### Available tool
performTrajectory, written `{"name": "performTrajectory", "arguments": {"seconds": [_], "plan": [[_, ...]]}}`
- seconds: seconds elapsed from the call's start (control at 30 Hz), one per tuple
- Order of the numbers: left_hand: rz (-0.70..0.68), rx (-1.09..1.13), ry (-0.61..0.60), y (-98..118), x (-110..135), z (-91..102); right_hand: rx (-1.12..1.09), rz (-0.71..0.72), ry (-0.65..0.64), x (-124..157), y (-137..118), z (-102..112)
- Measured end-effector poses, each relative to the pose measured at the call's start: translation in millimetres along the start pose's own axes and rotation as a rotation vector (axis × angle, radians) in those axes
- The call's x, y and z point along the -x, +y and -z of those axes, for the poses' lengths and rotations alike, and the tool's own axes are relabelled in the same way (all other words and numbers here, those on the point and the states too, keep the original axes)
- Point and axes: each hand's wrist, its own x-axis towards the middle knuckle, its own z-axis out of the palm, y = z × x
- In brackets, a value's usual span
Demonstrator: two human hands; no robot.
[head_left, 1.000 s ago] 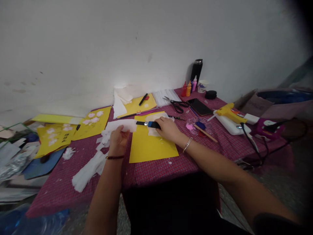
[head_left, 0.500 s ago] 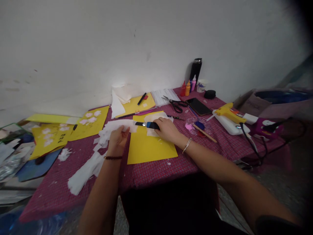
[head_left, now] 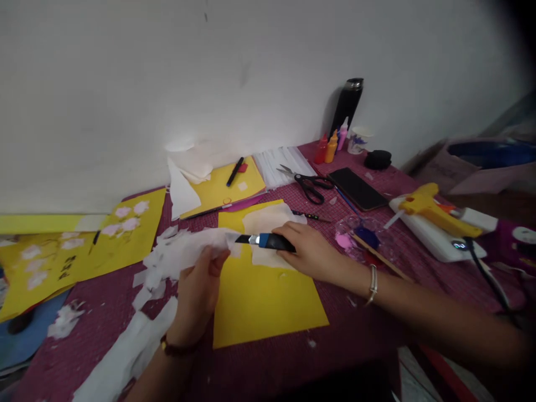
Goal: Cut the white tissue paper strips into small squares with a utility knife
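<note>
My left hand pinches a crumpled white paper piece just above the left edge of a yellow card sheet. My right hand grips a black and blue utility knife, its blade tip touching the white paper. A cream paper shape lies on the yellow sheet under the knife. Both hands rest over a maroon checked tablecloth.
Black scissors, a phone, paint bottles, a dark flask and a yellow glue gun sit to the right. Yellow sheets with pink flowers lie left. White paper scraps trail toward the near edge.
The camera has moved closer and lower, so everything looms larger. Both hands keep their hold; the knife stays against the white paper.
</note>
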Motion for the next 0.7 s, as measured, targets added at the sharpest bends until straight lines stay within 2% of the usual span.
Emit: {"name": "performTrajectory", "arguments": {"seconds": [0.13, 0.37, 0.53, 0.7], "plan": [[0.098, -0.024, -0.009, -6.1, 4.1, 7.9, -0.007, 0.000, -0.047, 0.8, 3.0, -4.5], [0.211, -0.101, 0.115, -13.1, 5.4, 26.9, -0.055, -0.061, -0.068, 5.8, 10.4, -6.9], [0.293, -0.102, 0.143, -17.4, 1.5, 26.2, -0.088, -0.008, -0.107, 7.9, 13.6, -5.4], [0.460, -0.035, 0.171, -16.8, -0.2, 21.7, -0.068, 0.009, -0.115, 8.3, 17.2, -7.3]]}}
